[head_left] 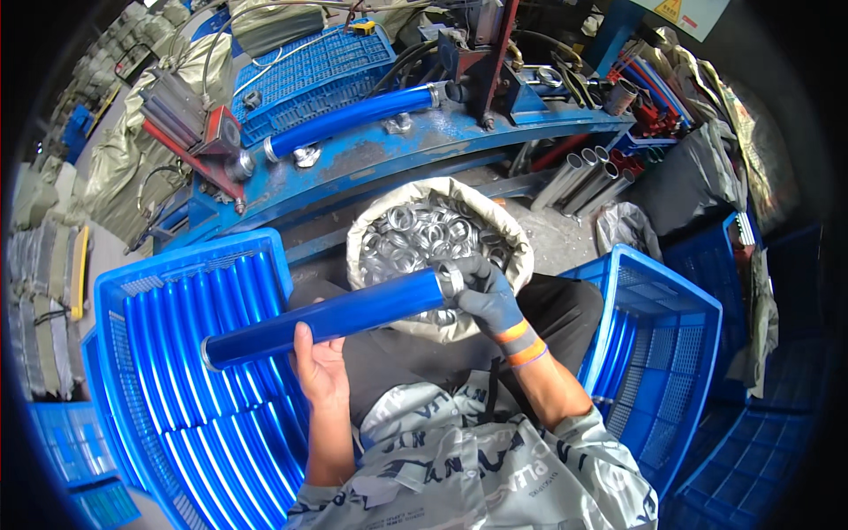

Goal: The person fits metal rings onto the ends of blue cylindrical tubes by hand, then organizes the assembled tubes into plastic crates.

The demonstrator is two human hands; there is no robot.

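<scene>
Across my lap I hold a shiny blue tube [331, 325], tilted up toward the right. My bare left hand [321, 367] grips it from below near its middle. A grey glove with orange bands covers my right hand [486, 291]. Its fingers are closed on a silver metal ring [449, 277] at the tube's right end; whether the ring is fully seated I cannot tell. Another metal ring [206, 353] sits on the left end. Behind the tube stands a pale cloth sack [362, 238] full of loose silver rings [424, 231].
A blue crate [110, 309] of similar tubes stands at my left, another crate [707, 336] at my right. Ahead, a blue metal bench [353, 159] carries a blue tube [353, 117] between two fixtures. Bare metal tubes [587, 181] lean beneath its right side.
</scene>
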